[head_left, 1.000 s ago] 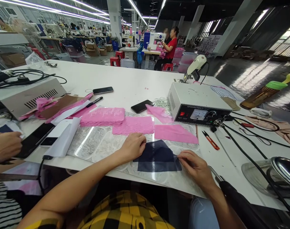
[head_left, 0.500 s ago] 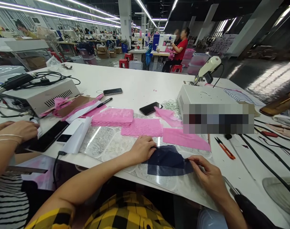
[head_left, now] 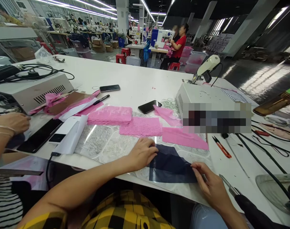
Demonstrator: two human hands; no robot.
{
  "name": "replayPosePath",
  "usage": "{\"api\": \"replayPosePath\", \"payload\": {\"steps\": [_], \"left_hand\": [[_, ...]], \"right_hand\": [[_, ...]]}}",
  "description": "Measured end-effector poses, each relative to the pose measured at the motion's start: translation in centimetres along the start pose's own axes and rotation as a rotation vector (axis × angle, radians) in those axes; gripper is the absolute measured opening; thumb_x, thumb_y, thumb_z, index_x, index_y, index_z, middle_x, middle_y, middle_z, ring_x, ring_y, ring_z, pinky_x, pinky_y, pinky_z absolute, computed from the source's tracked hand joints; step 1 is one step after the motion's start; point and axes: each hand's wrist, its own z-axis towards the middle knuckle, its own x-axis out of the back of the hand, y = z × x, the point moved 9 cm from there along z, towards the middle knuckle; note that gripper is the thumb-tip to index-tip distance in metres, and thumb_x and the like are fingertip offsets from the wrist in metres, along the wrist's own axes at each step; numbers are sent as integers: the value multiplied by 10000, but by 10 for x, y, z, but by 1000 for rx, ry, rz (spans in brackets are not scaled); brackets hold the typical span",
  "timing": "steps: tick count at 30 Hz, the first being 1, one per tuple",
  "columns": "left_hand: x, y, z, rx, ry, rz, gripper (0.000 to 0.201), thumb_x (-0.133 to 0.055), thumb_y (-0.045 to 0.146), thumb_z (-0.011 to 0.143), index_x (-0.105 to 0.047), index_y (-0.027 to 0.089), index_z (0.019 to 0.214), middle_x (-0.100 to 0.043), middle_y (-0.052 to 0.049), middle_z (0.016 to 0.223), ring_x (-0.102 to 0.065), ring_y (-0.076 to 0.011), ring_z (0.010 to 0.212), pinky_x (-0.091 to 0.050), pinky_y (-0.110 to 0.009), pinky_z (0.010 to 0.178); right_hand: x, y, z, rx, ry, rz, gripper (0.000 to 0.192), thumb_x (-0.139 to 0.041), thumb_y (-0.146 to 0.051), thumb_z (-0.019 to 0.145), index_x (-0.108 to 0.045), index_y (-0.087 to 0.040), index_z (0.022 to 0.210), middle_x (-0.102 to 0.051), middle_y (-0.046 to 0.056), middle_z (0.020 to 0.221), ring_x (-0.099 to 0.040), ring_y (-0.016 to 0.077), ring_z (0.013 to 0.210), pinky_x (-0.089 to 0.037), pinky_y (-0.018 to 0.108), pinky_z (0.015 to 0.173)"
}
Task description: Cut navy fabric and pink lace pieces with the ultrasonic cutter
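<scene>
A piece of sheer navy fabric [head_left: 171, 167] lies on the glossy marbled sheet at the table's near edge, partly doubled over itself. With curled fingers, my left hand [head_left: 142, 154] grips its upper left corner. My right hand [head_left: 208, 179] pinches the right-hand corner between thumb and forefinger. Just beyond the navy piece are a flat pink fabric piece [head_left: 184, 137], a pink lace piece [head_left: 141, 126] and a stack of pink lace pieces [head_left: 109, 115]. Beside my right forearm is a tool with a metal tip and black handle [head_left: 250, 205].
Orange thread snips [head_left: 221, 147] and black cables lie to the right, near a glass dish [head_left: 276, 190]. A white machine box [head_left: 207, 92] stands behind them. Phones, papers and another box [head_left: 37, 92] are on the left, where a co-worker's hand [head_left: 12, 122] works.
My right hand has shifted slightly right and down with its corner, and the navy fabric's right end looks straighter. My left hand stays at its corner. The co-worker's hand has moved left in view.
</scene>
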Motion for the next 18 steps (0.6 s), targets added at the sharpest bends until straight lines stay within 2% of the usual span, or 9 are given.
{"api": "replayPosePath", "payload": {"steps": [5,10,14,18], "left_hand": [[-8,-8,15,65,-123,-36,129,-681,204,825,-712,187,949,-615,-68,1059,-548,-225,1016,-373,-382,902],[-10,-8,17,111,-136,-47,54,-667,177,834,-712,183,865,-627,-52,1029,-560,-205,996,-372,-363,901],[-3,-10,16,142,-146,-63,67,-654,186,852,-716,195,877,-638,-35,1021,-571,-186,1011,-381,-327,907],[7,-20,20,169,-173,-50,117,-599,196,888,-711,206,921,-668,-24,996,-602,-168,967,-399,-305,878]], "right_hand": [[0,2,1,-52,23,23,194,-503,-397,898,-607,-236,868,-688,17,777,-696,160,712,-530,199,594],[-1,15,1,-157,17,70,247,-517,-456,880,-615,-230,873,-692,27,788,-676,150,675,-525,200,613],[0,27,-1,-264,8,132,317,-517,-522,868,-621,-224,894,-693,46,842,-670,165,752,-521,211,642],[-3,30,2,-321,0,209,334,-523,-543,861,-605,-223,906,-666,24,755,-621,149,680,-496,213,602]]}}
